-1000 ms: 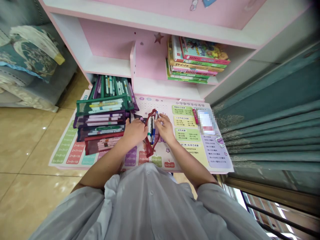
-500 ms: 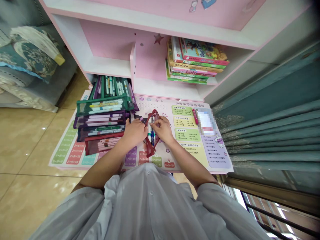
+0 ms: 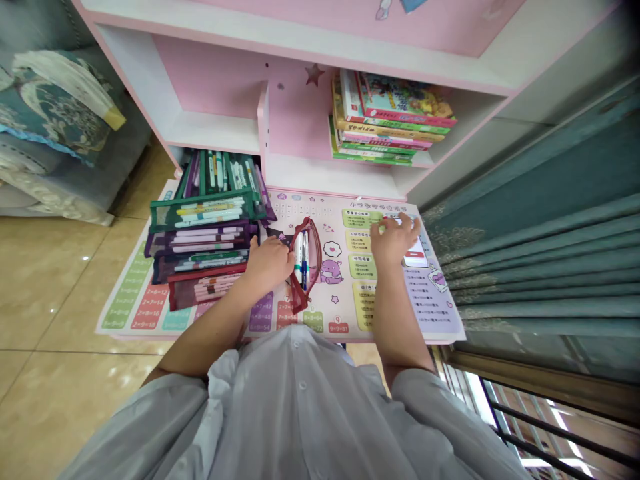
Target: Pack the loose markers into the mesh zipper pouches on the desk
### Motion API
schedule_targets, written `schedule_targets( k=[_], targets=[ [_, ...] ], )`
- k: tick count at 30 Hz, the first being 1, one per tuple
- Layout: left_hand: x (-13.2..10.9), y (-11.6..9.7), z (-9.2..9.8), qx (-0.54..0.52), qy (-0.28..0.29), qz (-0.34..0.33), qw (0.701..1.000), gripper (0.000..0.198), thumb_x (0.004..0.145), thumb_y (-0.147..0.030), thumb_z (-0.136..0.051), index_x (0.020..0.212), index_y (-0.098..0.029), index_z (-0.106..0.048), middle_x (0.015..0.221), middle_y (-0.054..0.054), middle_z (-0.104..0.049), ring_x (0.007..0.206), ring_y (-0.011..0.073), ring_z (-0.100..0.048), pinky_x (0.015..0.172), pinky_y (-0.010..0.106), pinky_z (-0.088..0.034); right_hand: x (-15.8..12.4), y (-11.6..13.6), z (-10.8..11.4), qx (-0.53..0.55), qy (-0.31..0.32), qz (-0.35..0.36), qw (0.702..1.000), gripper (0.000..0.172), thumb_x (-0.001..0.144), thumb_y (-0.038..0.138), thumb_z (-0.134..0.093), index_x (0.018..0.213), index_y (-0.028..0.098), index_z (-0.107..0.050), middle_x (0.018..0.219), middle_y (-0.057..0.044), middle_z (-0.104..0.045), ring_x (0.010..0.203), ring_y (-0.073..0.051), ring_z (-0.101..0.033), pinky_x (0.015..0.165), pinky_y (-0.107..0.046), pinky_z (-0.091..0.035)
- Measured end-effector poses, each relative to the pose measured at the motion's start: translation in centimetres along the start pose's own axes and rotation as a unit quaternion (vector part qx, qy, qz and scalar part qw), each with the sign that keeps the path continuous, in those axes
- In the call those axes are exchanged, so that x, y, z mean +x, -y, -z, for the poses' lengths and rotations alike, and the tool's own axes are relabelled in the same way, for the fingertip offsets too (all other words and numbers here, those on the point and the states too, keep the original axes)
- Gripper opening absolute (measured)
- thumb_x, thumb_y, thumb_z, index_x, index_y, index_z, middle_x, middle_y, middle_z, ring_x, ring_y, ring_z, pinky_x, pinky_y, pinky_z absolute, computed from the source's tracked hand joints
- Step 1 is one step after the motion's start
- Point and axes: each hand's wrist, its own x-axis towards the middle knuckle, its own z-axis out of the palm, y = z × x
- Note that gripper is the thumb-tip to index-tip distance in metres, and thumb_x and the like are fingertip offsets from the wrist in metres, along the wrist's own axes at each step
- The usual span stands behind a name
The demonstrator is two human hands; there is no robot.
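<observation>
A red mesh pencil pouch lies unzipped on the desk in front of me, its mouth spread wide. Several white and blue pens show inside it. My left hand grips the pouch's left edge; some of its fingertips are hidden. Off to the right, my right hand hovers over the phone, fingers apart and bent downward. A small pink object beside the phone is now mostly covered by that hand.
Mesh pouches full of pens, green, purple and red, are piled at the left. Stacked books sit on the pink shelf. A printed mat covers the desk. Curtains hang at the right.
My right hand has left the pouch and moved right to the phone and the pink object. My left hand stays at the pouch's edge, and the pouch is still spread open.
</observation>
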Motion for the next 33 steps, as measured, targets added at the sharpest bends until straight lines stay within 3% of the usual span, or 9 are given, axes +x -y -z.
schedule_targets(
  k=[4, 7, 14, 19, 23, 28, 30, 33],
  targets=[
    [0.0, -0.1, 0.1, -0.004, 0.001, 0.001, 1.0, 0.039, 0.094, -0.028, -0.036, 0.081, -0.014, -0.07, 0.102, 0.015, -0.071, 0.111, 0.0303, -0.06, 0.107, 0.065, -0.032, 1.8, -4.4, -0.6, -0.06, 0.025, -0.072, 0.995, 0.024, 0.079, 0.031, -0.057, 0.093, 0.016, -0.071, 0.143, -0.017, -0.046, 0.139, -0.047, -0.025, 0.101, -0.073, -0.032],
    [0.1, -0.1, 0.1, -0.007, -0.002, 0.001, 1.0, 0.039, 0.094, -0.028, -0.036, 0.08, -0.015, -0.07, 0.1, 0.015, -0.071, 0.109, 0.0301, -0.06, 0.107, 0.065, -0.032, 2.4, -6.0, -1.1, -0.074, 0.047, -0.111, 0.99, 0.023, 0.078, 0.03, -0.057, 0.091, 0.016, -0.071, 0.143, -0.017, -0.045, 0.138, -0.048, -0.024, 0.101, -0.074, -0.031],
    [0.1, 0.0, 0.0, -0.005, -0.001, 0.001, 1.0, 0.038, 0.094, -0.028, -0.037, 0.079, -0.015, -0.07, 0.1, 0.014, -0.071, 0.11, 0.0299, -0.06, 0.107, 0.065, -0.032, 3.0, -6.3, -1.9, -0.108, 0.109, -0.145, 0.977, 0.028, 0.077, 0.029, -0.063, 0.099, 0.013, -0.07, 0.15, -0.018, -0.038, 0.14, -0.046, -0.022, 0.109, -0.068, -0.026],
    [0.1, -0.1, 0.2, -0.005, 0.001, -0.001, 1.0, 0.039, 0.094, -0.028, -0.036, 0.08, -0.014, -0.07, 0.101, 0.015, -0.071, 0.11, 0.0301, -0.06, 0.107, 0.065, -0.032, 3.3, -6.2, -2.2, -0.114, 0.128, -0.144, 0.975, 0.037, 0.081, 0.042, -0.062, 0.1, 0.012, -0.07, 0.148, -0.023, -0.037, 0.142, -0.05, -0.016, 0.105, -0.074, -0.025],
    [0.0, -0.1, 0.3, 0.005, 0.004, 0.001, 1.0, 0.039, 0.094, -0.028, -0.036, 0.082, -0.015, -0.071, 0.103, 0.015, -0.071, 0.11, 0.0296, -0.06, 0.107, 0.064, -0.033, 2.8, -5.1, -1.9, -0.091, 0.122, -0.121, 0.981, 0.034, 0.076, 0.043, -0.064, 0.093, 0.014, -0.072, 0.147, -0.021, -0.041, 0.142, -0.048, -0.02, 0.106, -0.076, -0.024],
    [0.0, -0.1, 0.2, 0.001, 0.001, -0.001, 1.0, 0.039, 0.093, -0.026, -0.036, 0.081, -0.015, -0.071, 0.101, 0.015, -0.072, 0.112, 0.0304, -0.06, 0.107, 0.065, -0.033, 0.3, -0.9, -0.4, 0.034, 0.081, -0.048, 0.995, 0.02, 0.076, 0.032, -0.06, 0.075, 0.016, -0.071, 0.144, -0.017, -0.048, 0.145, -0.041, -0.023, 0.109, -0.071, -0.028],
    [0.0, -0.1, 0.2, -0.003, -0.002, -0.002, 1.0, 0.038, 0.093, -0.026, -0.037, 0.08, -0.014, -0.071, 0.101, 0.015, -0.072, 0.113, 0.031, -0.059, 0.108, 0.065, -0.033, -1.2, 1.0, 0.2, 0.107, 0.09, -0.007, 0.99, 0.017, 0.076, 0.028, -0.06, 0.067, 0.016, -0.067, 0.141, -0.017, -0.053, 0.144, -0.037, -0.029, 0.114, -0.066, -0.026],
    [-0.3, -0.3, 0.4, -0.004, -0.013, -0.007, 1.0, 0.04, 0.094, -0.025, -0.036, 0.08, -0.012, -0.071, 0.103, 0.016, -0.072, 0.115, 0.0315, -0.059, 0.108, 0.065, -0.033, -3.3, 3.2, 1.0, 0.206, 0.128, 0.052, 0.969, 0.017, 0.075, 0.023, -0.058, 0.059, 0.017, -0.06, 0.141, -0.012, -0.054, 0.147, -0.035, -0.026, 0.118, -0.062, -0.022]
  ],
)
